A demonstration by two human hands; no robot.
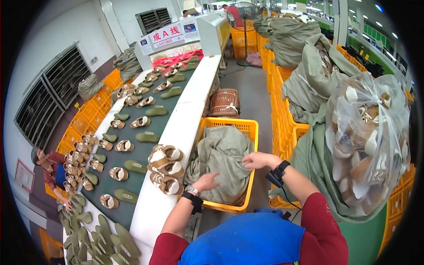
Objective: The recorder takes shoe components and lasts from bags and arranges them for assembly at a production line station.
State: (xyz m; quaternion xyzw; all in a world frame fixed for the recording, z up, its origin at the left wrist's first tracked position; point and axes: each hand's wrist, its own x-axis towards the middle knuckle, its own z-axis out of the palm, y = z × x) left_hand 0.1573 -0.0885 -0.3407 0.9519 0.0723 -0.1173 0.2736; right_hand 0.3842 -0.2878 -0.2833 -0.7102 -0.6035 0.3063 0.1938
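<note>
A yellow crate (255, 132) stands before me with a crumpled grey-green cloth sack (229, 150) covering what is in it. Over the near left part of the cloth is my left hand (206, 182), its fingers stretched out and nothing in them. My right hand (259, 160) reaches over the crate's right rim, fingers apart at the edge of the cloth; whether they touch it I cannot tell. Just left of the crate, a small stack of brown and white shoes (166, 168) sits on the white ledge (187, 106) of a conveyor.
Brown shoes and green shoe lasts (145, 137) are spread along the dark conveyor belt (132, 152). A person (55, 170) reaches toward piled lasts (104, 238) at far left. On my right are stacked yellow crates (282, 128) and a clear bag of shoes (369, 141). A brown basket (224, 103) stands beyond the crate.
</note>
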